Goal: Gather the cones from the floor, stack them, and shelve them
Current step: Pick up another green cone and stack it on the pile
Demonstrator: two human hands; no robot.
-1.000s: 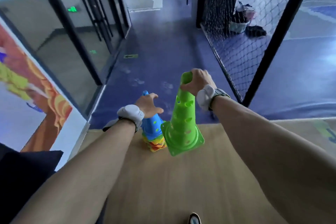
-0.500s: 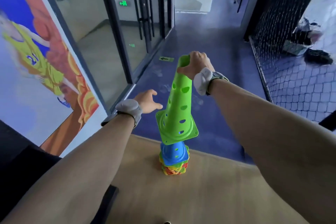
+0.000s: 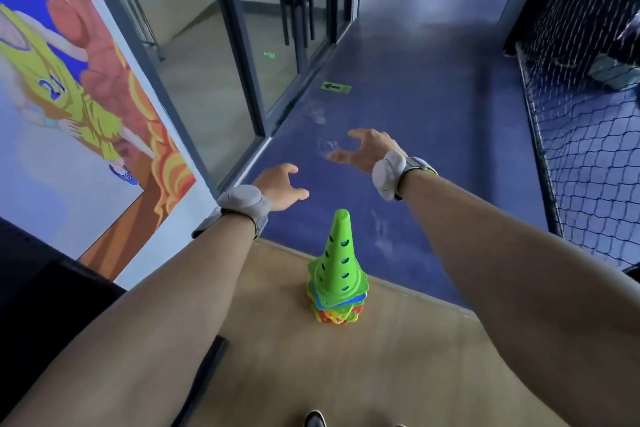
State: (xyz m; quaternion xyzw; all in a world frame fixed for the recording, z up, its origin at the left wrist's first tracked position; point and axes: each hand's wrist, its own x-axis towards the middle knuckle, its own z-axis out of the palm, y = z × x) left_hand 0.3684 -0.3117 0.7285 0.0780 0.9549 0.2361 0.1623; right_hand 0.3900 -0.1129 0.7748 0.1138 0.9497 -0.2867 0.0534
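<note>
Two bare forearms are reaching forward and down, each wearing a grey wrist device. The left hand point(image 3: 282, 186) is hovering palm down with fingers loosely spread, holding nothing. The right hand point(image 3: 367, 150) is hanging higher and farther forward, fingers splayed and empty. Between and below them, a green cone point(image 3: 339, 262) is standing upright atop a stack of cones point(image 3: 335, 308), blue, yellow and possibly orange, on the wooden floor point(image 3: 346, 374) beside the blue floor point(image 3: 415, 107).
</note>
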